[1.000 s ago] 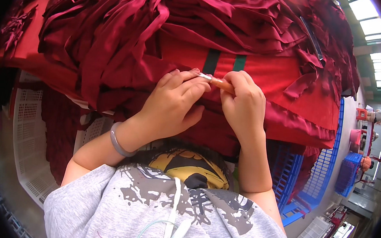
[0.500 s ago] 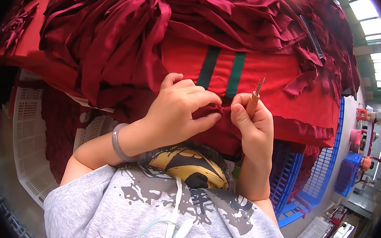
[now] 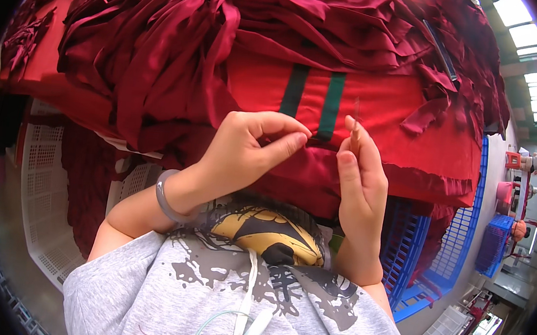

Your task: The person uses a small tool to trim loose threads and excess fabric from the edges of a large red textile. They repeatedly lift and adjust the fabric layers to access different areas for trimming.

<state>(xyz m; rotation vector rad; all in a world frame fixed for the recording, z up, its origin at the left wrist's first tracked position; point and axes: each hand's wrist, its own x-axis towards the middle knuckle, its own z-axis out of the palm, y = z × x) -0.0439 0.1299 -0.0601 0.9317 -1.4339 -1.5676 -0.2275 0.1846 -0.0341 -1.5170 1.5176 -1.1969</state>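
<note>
Above the dark red cloth (image 3: 309,177) at the table's near edge, my left hand (image 3: 241,146) has thumb and forefinger pinched together. Whatever is between those fingertips is too small to make out. To its right, my right hand (image 3: 364,179) keeps a seam ripper (image 3: 355,138) against its fingers, the thin metal point upward and smeared by motion. The hands are apart. Just beyond them lies bright red fabric (image 3: 376,100) crossed by a black-looking stripe (image 3: 294,90) and a green stripe (image 3: 331,103).
A big heap of maroon fabric (image 3: 157,55) covers the table's far side, with a long dark tool (image 3: 440,52) on its right. White perforated baskets (image 3: 44,180) stand at the lower left, blue crates (image 3: 453,241) at the lower right. Another person (image 3: 534,163) is far off right.
My left hand has let go of the maroon cloth, which has dropped flatter. The right hand's fingers have straightened and the seam ripper has shifted slightly left.
</note>
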